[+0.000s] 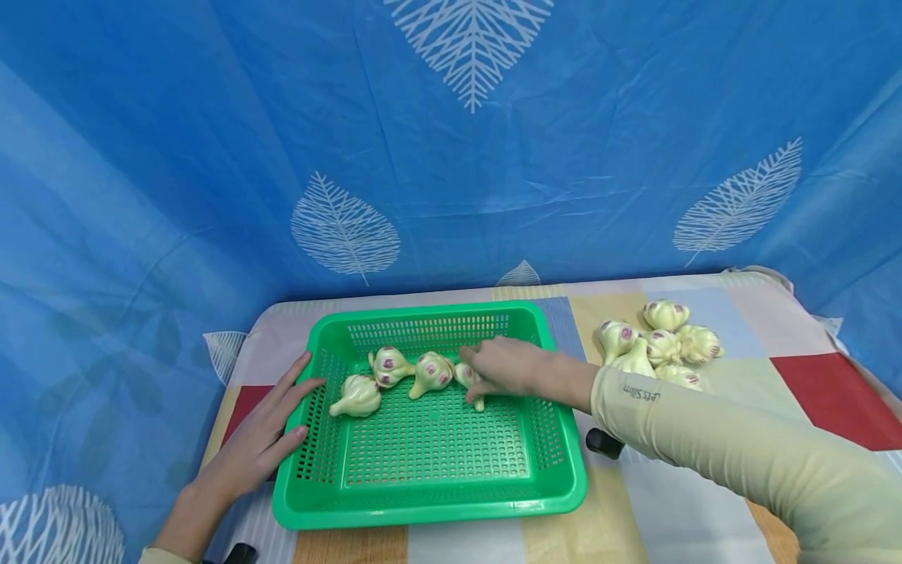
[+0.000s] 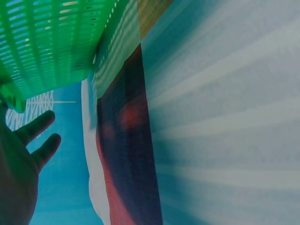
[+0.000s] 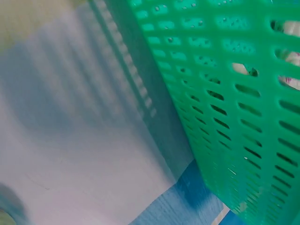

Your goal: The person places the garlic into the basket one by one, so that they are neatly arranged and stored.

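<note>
A green plastic basket [image 1: 430, 513] with slotted walls stands on the table. My left hand [image 1: 254, 439] rests on its left rim with the fingers spread; in the left wrist view that hand [image 2: 23, 164] shows dark beside the basket wall [image 2: 51, 51]. Inside, my right hand [image 1: 503, 364] reaches over the right rim and pinches a garlic bulb [image 1: 467, 376], partly hidden by the fingers. Left of it lie a garlic bulb [image 1: 432, 373], another garlic bulb [image 1: 390, 366] and a third garlic bulb [image 1: 358, 396]. The right wrist view shows the basket's outer wall [image 3: 225, 108], not the hand.
A pile of several garlic bulbs [image 1: 662, 346] lies on the patchwork tablecloth [image 1: 747, 399] right of the basket, behind my right forearm. A small black object [image 1: 604, 443] is by the right sleeve. A blue curtain [image 1: 550, 180] with white leaf prints hangs behind the table.
</note>
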Available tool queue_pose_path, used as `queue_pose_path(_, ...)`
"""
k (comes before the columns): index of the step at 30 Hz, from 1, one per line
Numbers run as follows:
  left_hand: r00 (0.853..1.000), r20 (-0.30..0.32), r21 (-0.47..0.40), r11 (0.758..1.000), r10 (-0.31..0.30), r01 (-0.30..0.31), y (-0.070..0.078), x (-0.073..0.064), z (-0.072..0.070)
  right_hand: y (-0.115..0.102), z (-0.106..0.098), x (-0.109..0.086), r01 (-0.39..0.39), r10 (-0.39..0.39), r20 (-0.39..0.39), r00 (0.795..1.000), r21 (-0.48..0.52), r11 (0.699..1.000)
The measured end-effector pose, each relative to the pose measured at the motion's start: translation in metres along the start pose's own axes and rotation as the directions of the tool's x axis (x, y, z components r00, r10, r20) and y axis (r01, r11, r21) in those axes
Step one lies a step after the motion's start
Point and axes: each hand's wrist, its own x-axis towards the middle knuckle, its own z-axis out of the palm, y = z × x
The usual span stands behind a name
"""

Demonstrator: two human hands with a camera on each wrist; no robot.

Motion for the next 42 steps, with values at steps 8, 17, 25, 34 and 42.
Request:
queue_pose_path(8, 1.000, 0.003, 0.028, 1.000, -0.012, 0.012, 0.001, -0.001, 0.001, -0.002, -0.003, -0.008, 0.037, -0.049, -0.091, 0.995, -0.128, 0.991)
queue_pose_path(17, 1.000, 0.001, 0.052, 0.998, -0.018, 0.018, -0.001, 0.000, 0.002, -0.002, -0.022, -0.020, 0.040, -0.072, -0.164, 0.984, -0.194, 0.980)
queue_pose_path(25, 1.000, -0.001, 0.030, 0.999, -0.012, 0.012, 0.000, 0.000, 0.002, 0.002, -0.041, -0.046, 0.083, -0.127, -0.210, 0.969, -0.207, 0.975)
queue_pose_path(34, 1.000, 0.008, 0.060, 0.998, -0.002, 0.001, -0.001, 0.001, 0.000, 0.010, -0.031, -0.078, 0.037, -0.090, -0.252, 0.964, -0.207, 0.978)
queue_pose_path(42, 1.000, 0.010, 0.077, 0.997, 0.010, -0.011, -0.001, -0.001, -0.001, 0.014, -0.012, -0.106, -0.031, -0.010, -0.313, 0.950, -0.125, 0.992)
